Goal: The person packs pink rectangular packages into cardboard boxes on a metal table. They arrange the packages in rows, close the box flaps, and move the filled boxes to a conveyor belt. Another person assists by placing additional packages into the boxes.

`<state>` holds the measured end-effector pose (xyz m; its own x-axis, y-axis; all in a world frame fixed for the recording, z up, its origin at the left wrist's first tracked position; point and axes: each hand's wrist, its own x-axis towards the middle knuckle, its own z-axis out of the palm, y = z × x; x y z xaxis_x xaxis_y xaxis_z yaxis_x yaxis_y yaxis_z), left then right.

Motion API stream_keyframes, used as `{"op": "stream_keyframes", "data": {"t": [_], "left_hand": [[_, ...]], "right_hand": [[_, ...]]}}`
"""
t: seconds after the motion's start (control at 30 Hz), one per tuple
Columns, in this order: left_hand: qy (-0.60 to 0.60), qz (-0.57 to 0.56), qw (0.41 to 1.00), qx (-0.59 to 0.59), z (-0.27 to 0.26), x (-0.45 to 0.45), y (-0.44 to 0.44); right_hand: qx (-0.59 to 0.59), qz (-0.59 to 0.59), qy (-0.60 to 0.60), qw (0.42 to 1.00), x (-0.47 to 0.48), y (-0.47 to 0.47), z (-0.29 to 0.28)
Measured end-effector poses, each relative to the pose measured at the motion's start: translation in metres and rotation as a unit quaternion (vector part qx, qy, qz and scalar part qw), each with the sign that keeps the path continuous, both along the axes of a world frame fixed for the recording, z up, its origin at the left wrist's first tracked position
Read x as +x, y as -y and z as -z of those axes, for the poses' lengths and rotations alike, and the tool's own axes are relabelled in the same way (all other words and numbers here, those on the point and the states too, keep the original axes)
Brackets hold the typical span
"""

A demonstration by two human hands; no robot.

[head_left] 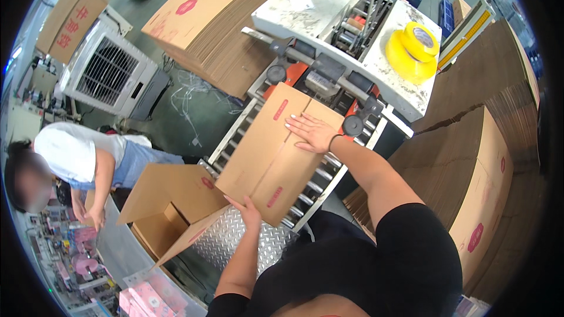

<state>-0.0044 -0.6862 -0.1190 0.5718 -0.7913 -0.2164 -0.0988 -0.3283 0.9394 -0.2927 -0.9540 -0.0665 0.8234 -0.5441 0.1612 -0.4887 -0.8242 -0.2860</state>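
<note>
A cardboard carton (264, 154) with its top flaps folded down lies on the roller conveyor (315, 187), its far end at the carton-sealing machine (326, 75). My right hand (310, 132) rests flat on the carton's top across the centre seam, fingers apart. My left hand (247, 211) touches the carton's near left corner, thumb and fingers spread. Left of it, an open carton (180, 189) with raised flaps stands beside a sheet of metal tread plate (240, 240).
Rolls of yellow tape (410, 64) lie on the machine's white top. Stacks of flattened cartons stand behind (220, 22) and at the right (440, 176). A co-worker (105, 154) stands at the left, near an air cooler (112, 70). Pink packages (150, 297) lie at lower left.
</note>
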Motion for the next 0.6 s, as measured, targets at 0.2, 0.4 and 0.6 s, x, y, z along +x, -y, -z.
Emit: {"op": "stream_keyframes", "data": {"t": [0.2, 0.4, 0.6], "left_hand": [[0.061, 0.058, 0.988, 0.132, -0.010, -0.007, 0.072], [-0.028, 0.096, 0.987, 0.122, 0.007, -0.025, 0.124], [-0.058, 0.330, 0.918, 0.212, 0.026, 0.047, 0.124]], "right_hand": [[-0.020, 0.172, 0.021, 0.985, 0.008, -0.034, 0.004], [0.084, 0.083, 0.004, 0.993, -0.022, -0.201, -0.009], [0.454, 0.207, -0.243, 0.832, -0.108, -0.279, -0.016]]}}
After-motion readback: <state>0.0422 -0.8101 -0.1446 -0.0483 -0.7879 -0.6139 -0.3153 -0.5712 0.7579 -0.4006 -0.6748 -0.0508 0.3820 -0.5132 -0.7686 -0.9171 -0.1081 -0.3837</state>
